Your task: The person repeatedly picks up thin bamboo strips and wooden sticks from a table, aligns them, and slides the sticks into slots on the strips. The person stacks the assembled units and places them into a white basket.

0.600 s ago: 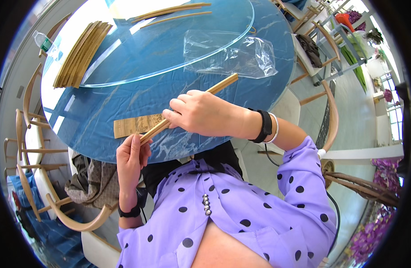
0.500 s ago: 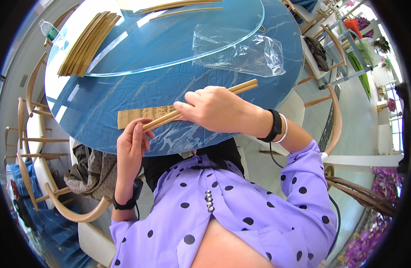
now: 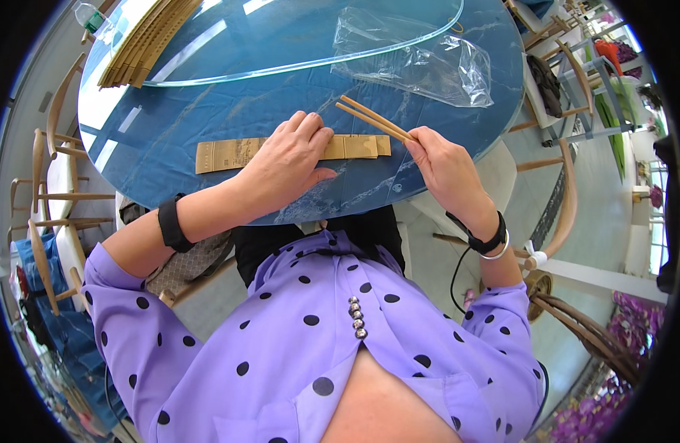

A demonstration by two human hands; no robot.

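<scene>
In my right hand (image 3: 443, 166), at the right of the table's near side, is a pair of wooden chopsticks (image 3: 377, 119). Its fingers close round one end, while the free ends point up and left, slightly apart. A flat brown paper chopstick sleeve (image 3: 225, 155) with dark print lies crosswise in front of me. Over its middle rests my left hand (image 3: 292, 151), fingers on the paper and thumb held apart below. That hand hides part of the sleeve. The sleeve's right end shows a folded flap, and the chopsticks are above it, outside the sleeve.
A fanned stack of similar brown sleeves (image 3: 144, 44) lies at the far left. The glass turntable (image 3: 303, 68) curves across the blue table (image 3: 163, 159). A crumpled clear plastic bag (image 3: 436, 66) overlaps its edge. Wooden chairs (image 3: 565, 214) stand around, and a clear bottle (image 3: 89, 16) is beyond.
My left hand has let go of the chopsticks and moved right onto the sleeve. My right hand has shifted right, taking the chopsticks away from over the sleeve.
</scene>
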